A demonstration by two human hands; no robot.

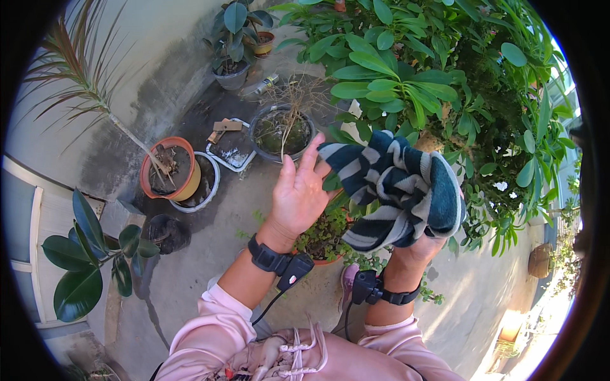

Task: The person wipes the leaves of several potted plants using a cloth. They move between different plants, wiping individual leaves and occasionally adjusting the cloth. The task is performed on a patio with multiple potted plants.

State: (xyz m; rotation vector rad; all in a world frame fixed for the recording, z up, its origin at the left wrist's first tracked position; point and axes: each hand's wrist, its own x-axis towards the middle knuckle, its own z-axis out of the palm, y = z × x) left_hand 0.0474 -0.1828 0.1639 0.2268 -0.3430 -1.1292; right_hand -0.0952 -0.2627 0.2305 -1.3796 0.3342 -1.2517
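A crumpled striped cloth (pixel 405 190), dark green and grey, is bunched up in my right hand (pixel 426 247), whose fingers are mostly hidden behind it. My left hand (pixel 300 195) is raised just left of the cloth, palm up with its fingers spread; its fingertips come close to the cloth's left edge, and whether they touch it I cannot tell. Beneath the hands stands a potted plant with small leaves (pixel 319 233). Broad green leaves of a large leafy plant (pixel 395 85) reach in behind the cloth.
An orange pot (pixel 190 183) with a slender-trunked plant stands at left beside a white-rimmed round pot (pixel 214 190). Near them are a white square container (pixel 243 164) and a round pot with dry stems (pixel 307 124). A rubber plant (pixel 78 283) stands lower left.
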